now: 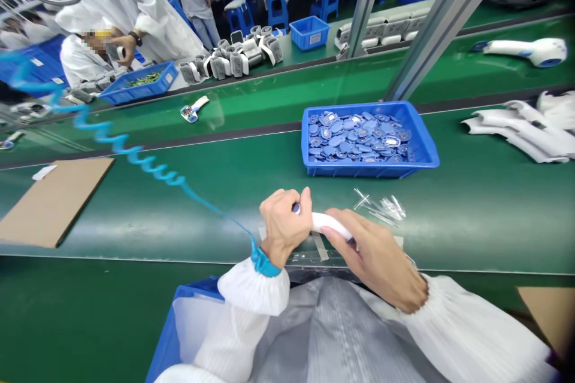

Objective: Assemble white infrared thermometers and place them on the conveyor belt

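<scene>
A white, curved handheld device (331,224) spans the gap between my two hands, close to my body. My left hand (286,222) is wrapped round one end, where a small dark blue part shows by the thumb. The fingers of my right hand (377,251) close on the other end from the right. Much of the device is hidden under both hands. A blue wrist strap (265,263) with a coiled blue cord (144,158) is on my left wrist. Just beyond my right hand lie thin clear strips (386,209).
A blue bin (371,170) of blue oval parts stands ahead. White shells (525,128) lie at the right, brown cardboard (54,200) at the left. Beyond, a belt carries white devices (525,51). A metal post (444,24) rises at the right. Co-workers (121,6) are across the line.
</scene>
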Demonstrator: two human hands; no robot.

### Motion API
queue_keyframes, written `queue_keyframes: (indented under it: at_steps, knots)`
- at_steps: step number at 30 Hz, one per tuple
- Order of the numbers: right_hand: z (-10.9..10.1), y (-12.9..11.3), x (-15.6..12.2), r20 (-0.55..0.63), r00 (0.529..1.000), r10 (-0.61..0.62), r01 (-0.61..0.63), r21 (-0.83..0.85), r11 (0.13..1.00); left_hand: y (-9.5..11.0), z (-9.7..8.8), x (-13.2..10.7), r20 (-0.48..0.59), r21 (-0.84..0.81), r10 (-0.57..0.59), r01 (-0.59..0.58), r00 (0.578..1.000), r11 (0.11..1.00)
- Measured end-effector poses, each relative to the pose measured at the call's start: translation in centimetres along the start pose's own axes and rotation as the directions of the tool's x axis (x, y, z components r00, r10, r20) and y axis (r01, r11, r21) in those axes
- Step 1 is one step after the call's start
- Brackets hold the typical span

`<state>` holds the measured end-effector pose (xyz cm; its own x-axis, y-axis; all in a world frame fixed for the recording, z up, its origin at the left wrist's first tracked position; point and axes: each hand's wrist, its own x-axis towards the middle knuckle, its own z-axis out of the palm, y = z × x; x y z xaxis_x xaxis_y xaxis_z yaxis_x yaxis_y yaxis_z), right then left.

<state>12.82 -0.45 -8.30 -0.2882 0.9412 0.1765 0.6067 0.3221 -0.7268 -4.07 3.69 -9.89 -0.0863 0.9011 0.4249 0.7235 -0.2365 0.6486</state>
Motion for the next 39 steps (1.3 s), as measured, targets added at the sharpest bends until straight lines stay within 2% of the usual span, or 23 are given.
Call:
queue_keyframes:
  at_steps: [1, 2, 4, 5, 6, 7, 8, 10, 11, 12, 14, 16, 18, 20, 21, 23, 25, 28, 31, 33, 36, 38, 39]
  knots:
    - [0.2, 0.0, 0.1, 0.013, 0.992, 0.123, -0.124, 0.104, 0.987, -0.1, -0.6, -0.1, 0.058, -0.033, -0.008, 0.01, 0.998, 0.999]
    - [0.3, -0.1, 0.2, 0.067, 0.956, 0.285, -0.293, 0.228, 0.929, -0.2, -1.1, -0.3, 0.097, -0.089, -0.014, 0.022, 0.995, 0.996]
    - [0.4, -0.1, 0.5, 0.281, 0.791, 0.543, -0.61, 0.416, 0.674, -0.4, -1.7, -0.9, 0.071, -0.254, -0.065, 0.082, 0.995, 0.964]
    - [0.5, -0.2, 0.6, 0.401, 0.699, 0.592, -0.713, 0.445, 0.541, -0.5, -1.7, -1.1, 0.013, -0.339, -0.136, 0.133, 0.991, 0.931]
    - [0.6, -0.3, 0.7, 0.488, 0.645, 0.589, -0.764, 0.438, 0.473, -0.6, -1.4, -1.3, -0.041, -0.409, -0.23, 0.193, 0.972, 0.892]
    - [0.8, -0.4, 0.7, 0.51, 0.648, 0.565, -0.761, 0.413, 0.5, -0.7, -0.9, -1.4, -0.079, -0.456, -0.329, 0.26, 0.941, 0.851]
    - [1.1, -0.6, 0.7, 0.47, 0.707, 0.528, -0.702, 0.376, 0.605, -0.8, -0.3, -1.3, -0.1, -0.476, -0.414, 0.322, 0.905, 0.818]
    - [1.9, -1.0, 0.5, 0.313, 0.873, 0.374, -0.45, 0.223, 0.865, -1.1, 0.9, -0.9, -0.114, -0.453, -0.502, 0.405, 0.857, 0.794]
    - [2.4, -1.2, 0.3, 0.245, 0.93, 0.274, -0.306, 0.1, 0.947, -1.2, 1.5, -0.5, -0.112, -0.425, -0.514, 0.426, 0.851, 0.798]
    - [2.9, -1.5, 0.2, 0.203, 0.959, 0.196, -0.194, -0.027, 0.981, -1.3, 1.9, -0.1, -0.108, -0.393, -0.517, 0.441, 0.849, 0.807]
    - [3.7, -1.8, 0.1, 0.2, 0.969, 0.146, -0.102, -0.214, 0.972, -1.4, 2.4, 0.6, -0.108, -0.321, -0.511, 0.456, 0.853, 0.83]
    - [3.9, -1.8, 0.0, 0.192, 0.969, 0.152, -0.101, -0.251, 0.963, -1.3, 2.2, 1.2, -0.102, -0.252, -0.498, 0.462, 0.861, 0.85]
    - [3.3, -1.3, 0.0, 0.199, 0.968, 0.155, -0.137, -0.101, 0.985, -0.7, 1.2, 1.6, -0.026, -0.243, -0.486, 0.466, 0.874, 0.851]
    - [1.9, -0.4, -0.2, 0.26, 0.947, 0.189, -0.232, 0.146, 0.962, 0.3, -0.5, 1.7, 0.181, -0.349, -0.413, 0.451, 0.892, 0.822]
    - [1.1, 0.3, -0.4, 0.296, 0.931, 0.215, -0.294, 0.257, 0.921, 0.9, -1.6, 1.7, 0.317, -0.431, -0.329, 0.444, 0.889, 0.785]
    - [-0.4, 1.8, -0.6, 0.363, 0.898, 0.247, -0.392, 0.409, 0.824, 2.4, -3.7, 1.4, 0.525, -0.571, -0.117, 0.45, 0.843, 0.687]
    - [-1.4, 3.1, -0.8, 0.399, 0.886, 0.234, -0.422, 0.488, 0.764, 3.8, -5.3, 1.0, 0.597, -0.609, -0.001, 0.455, 0.802, 0.65]
    - [-1.8, 4.2, -0.9, 0.414, 0.891, 0.185, -0.406, 0.548, 0.731, 5.3, -6.3, 0.6, 0.585, -0.577, 0.021, 0.398, 0.811, 0.714]
    - [-1.3, 3.9, -1.0, 0.373, 0.911, 0.175, -0.359, 0.511, 0.781, 5.9, -6.1, 0.2, 0.55, -0.542, 0.03, 0.329, 0.835, 0.773]
    - [-0.7, 3.2, -1.4, 0.299, 0.938, 0.174, -0.285, 0.383, 0.879, 5.9, -5.3, -0.2, 0.492, -0.501, -0.003, 0.286, 0.87, 0.816]
    - [0.6, 2.0, -2.3, 0.118, 0.988, 0.097, -0.109, 0.098, 0.989, 5.4, -3.4, -0.6, 0.28, -0.376, -0.183, 0.283, 0.942, 0.882]
    - [1.5, 1.3, -2.8, -0.009, 1.0, -0.026, 0.026, -0.04, 0.999, 4.7, -2.3, -0.6, 0.18, -0.31, -0.291, 0.335, 0.94, 0.89]
    - [2.0, 0.9, -2.8, -0.058, 0.994, -0.09, 0.085, -0.089, 0.992, 4.3, -1.9, -0.5, 0.176, -0.301, -0.322, 0.362, 0.93, 0.882]
